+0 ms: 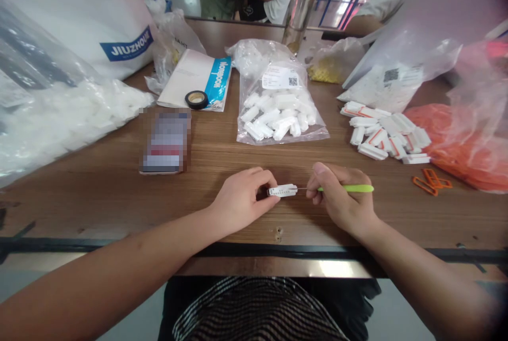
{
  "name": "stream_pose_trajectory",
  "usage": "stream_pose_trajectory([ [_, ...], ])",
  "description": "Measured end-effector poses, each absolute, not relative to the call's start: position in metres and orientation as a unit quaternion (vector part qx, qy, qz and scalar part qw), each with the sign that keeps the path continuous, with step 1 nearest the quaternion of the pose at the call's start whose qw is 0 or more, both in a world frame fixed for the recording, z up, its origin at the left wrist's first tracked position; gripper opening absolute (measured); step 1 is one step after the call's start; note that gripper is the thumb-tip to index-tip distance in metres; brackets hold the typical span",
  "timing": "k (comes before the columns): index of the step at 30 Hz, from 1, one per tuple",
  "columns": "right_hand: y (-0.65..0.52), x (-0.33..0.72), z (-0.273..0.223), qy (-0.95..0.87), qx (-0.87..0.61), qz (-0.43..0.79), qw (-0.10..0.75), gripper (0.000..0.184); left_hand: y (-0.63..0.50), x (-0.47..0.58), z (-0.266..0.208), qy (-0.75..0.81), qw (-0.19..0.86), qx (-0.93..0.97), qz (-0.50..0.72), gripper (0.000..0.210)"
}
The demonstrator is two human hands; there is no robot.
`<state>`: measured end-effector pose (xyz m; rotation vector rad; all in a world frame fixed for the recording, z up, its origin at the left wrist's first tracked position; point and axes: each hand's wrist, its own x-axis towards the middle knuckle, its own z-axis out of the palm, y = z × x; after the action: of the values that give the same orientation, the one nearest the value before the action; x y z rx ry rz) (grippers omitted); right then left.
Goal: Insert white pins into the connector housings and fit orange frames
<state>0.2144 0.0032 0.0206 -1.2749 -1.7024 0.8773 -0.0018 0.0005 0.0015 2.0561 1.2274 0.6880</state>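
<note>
Between the thumb and fingers of my left hand is a small white plastic connector housing with rows of tiny holes, held just above or on the wooden table. My right hand grips a thin metal pick with a lime-green handle. The pick's tip points left and meets the right end of the housing; whether it is inside a hole is too small to tell. Right of my right hand lie a few loose orange plastic clips.
A pile of white housings, some with orange strips, lies beside an orange-filled bag. A clear bag of white housings sits ahead. Leftward are a phone, a notebook, black tape and a large bag. People stand beyond.
</note>
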Motion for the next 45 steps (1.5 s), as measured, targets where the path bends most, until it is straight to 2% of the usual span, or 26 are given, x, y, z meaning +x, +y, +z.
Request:
stream_pose_trajectory([
  [37, 0.0087, 0.2132, 0.0166, -0.673, -0.511, 0.359, 0.396, 0.049, 0.0012, -0.0014, 0.0011, 0.465, 0.314, 0.784, 0.266, 0.005],
  [41, 0.0096, 0.2101, 0.0183, -0.675, -0.522, 0.345, 0.391, 0.048, 0.0006, -0.0013, 0.0005, 0.467, 0.320, 0.779, 0.270, 0.005],
  [45, 0.0065, 0.2066, 0.0233, -0.730, -0.507, 0.283, 0.361, 0.047, 0.0009, -0.0005, 0.0011, 0.468, 0.321, 0.777, 0.272, 0.005],
])
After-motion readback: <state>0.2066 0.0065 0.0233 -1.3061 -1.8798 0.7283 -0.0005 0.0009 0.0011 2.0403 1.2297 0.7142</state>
